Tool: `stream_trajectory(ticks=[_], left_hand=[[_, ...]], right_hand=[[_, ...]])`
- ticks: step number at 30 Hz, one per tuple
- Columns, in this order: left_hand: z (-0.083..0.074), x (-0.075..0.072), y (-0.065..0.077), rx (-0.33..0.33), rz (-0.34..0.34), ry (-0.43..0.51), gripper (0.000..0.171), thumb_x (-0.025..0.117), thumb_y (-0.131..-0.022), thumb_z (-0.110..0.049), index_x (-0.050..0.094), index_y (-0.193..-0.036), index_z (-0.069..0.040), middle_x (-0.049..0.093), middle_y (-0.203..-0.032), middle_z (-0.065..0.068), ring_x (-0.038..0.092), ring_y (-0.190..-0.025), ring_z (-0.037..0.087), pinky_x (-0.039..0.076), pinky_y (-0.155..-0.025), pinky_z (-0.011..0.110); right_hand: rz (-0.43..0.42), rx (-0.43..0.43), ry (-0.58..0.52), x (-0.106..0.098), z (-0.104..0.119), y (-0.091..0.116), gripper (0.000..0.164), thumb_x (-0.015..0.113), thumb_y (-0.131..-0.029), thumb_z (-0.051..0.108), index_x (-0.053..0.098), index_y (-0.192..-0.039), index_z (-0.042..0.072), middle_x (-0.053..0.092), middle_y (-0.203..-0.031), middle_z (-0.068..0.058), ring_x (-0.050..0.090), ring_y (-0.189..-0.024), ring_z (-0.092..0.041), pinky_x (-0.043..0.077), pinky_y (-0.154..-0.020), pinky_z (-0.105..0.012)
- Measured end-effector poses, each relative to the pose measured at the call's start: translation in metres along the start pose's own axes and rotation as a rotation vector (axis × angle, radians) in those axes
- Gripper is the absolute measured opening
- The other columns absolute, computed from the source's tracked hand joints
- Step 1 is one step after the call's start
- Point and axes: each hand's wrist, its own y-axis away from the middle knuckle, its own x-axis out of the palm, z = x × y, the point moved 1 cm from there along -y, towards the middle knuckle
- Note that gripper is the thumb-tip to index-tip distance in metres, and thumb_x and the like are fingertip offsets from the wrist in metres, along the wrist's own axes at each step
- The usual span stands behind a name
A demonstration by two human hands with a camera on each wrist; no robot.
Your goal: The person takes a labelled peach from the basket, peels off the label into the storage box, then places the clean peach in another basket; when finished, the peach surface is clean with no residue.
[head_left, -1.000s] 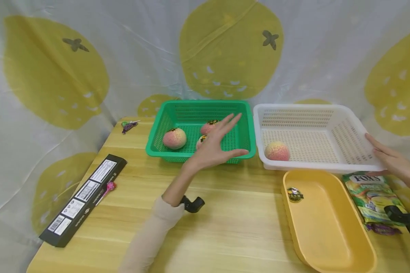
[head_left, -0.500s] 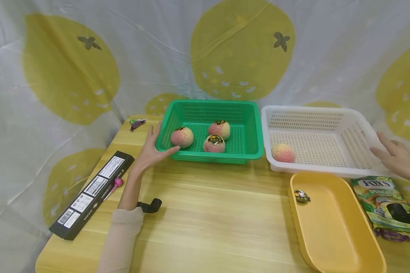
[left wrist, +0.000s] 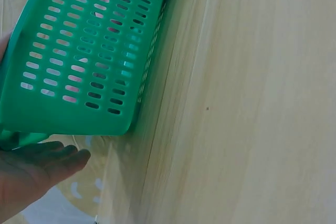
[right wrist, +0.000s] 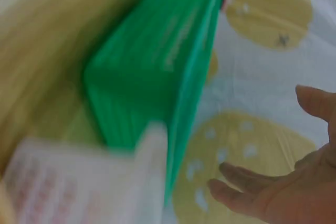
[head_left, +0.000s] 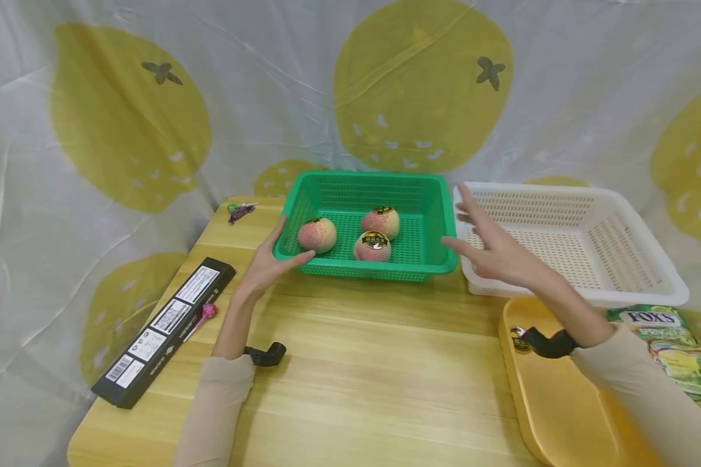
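While left hand (head_left: 264,266) and right hand (head_left: 498,253) splayed at green rectangular plastic basket (head_left: 380,267), uneven lift risked rolling its round pink-yellow fruits (head_left: 318,236).

Three round pink-and-yellow peaches (head_left: 317,235) and one green plastic basket (head_left: 380,268) between left grip (head_left: 266,264) and right grip (head_left: 496,253); rightward, one white plastic basket (head_left: 625,240), one yellow plastic tray (head_left: 566,389), one green printed bag (head_left: 677,353); leftward, one long black box (head_left: 165,333).

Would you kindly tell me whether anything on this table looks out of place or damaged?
One small oddity: a dark label shows inside the yellow tray, away from the peaches in the green basket, which bear similar ones. Nothing looks spilled or broken.
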Motion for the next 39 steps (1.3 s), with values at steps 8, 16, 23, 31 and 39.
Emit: stream_trajectory(ticks=[8,16,23,31,39], left_hand=[[-0.003,0.002,0.002,-0.011,-0.013,0.07,0.107,0.083,-0.087,-0.043,0.009,-0.165,-0.044,0.009,-0.175,0.001,0.008,-0.162,0.031,0.022,-0.127,0.061],[-0.004,0.003,0.003,-0.012,-0.002,0.1,0.105,0.082,-0.088,-0.039,0.009,-0.164,-0.046,0.007,-0.175,-0.005,0.004,-0.163,0.027,0.02,-0.128,0.06],[-0.002,0.002,0.004,-0.013,-0.005,0.117,0.105,0.082,-0.088,-0.041,0.011,-0.164,-0.044,0.009,-0.174,-0.004,0.004,-0.163,0.026,0.02,-0.129,0.058],[-0.001,0.004,0.002,-0.01,-0.008,0.143,0.105,0.082,-0.089,-0.038,0.011,-0.165,-0.042,0.01,-0.174,-0.005,0.005,-0.163,0.024,0.021,-0.129,0.056],[0.001,0.003,0.001,-0.008,-0.012,0.158,0.105,0.084,-0.088,-0.037,0.013,-0.165,-0.042,0.011,-0.174,-0.007,0.005,-0.163,0.023,0.022,-0.129,0.055]], right_hand=[[0.155,-0.046,0.023,0.073,0.006,-0.063,0.072,0.051,-0.11,0.028,0.01,-0.169,0.019,0.027,-0.168,-0.024,0.042,-0.14,-0.048,0.039,-0.11,-0.064],[0.259,0.07,-0.042,0.097,-0.003,-0.093,0.057,0.044,-0.113,0.026,0.026,-0.166,0.014,0.028,-0.17,-0.016,0.028,-0.156,-0.042,0.034,-0.12,-0.061],[0.283,0.139,-0.217,0.106,0.001,-0.107,0.053,0.046,-0.112,0.018,0.034,-0.163,0.012,0.024,-0.171,-0.016,0.022,-0.158,-0.038,0.034,-0.122,-0.052],[0.22,0.174,-0.298,0.112,0.0,-0.118,0.043,0.053,-0.108,0.011,0.055,-0.151,0.009,0.053,-0.145,-0.025,0.035,-0.058,-0.009,0.033,-0.057,-0.023],[0.198,0.126,-0.14,0.11,-0.003,-0.118,0.046,0.063,-0.105,0.022,0.056,-0.15,0.018,0.074,-0.115,-0.019,0.028,-0.052,-0.009,0.029,-0.054,-0.025]])
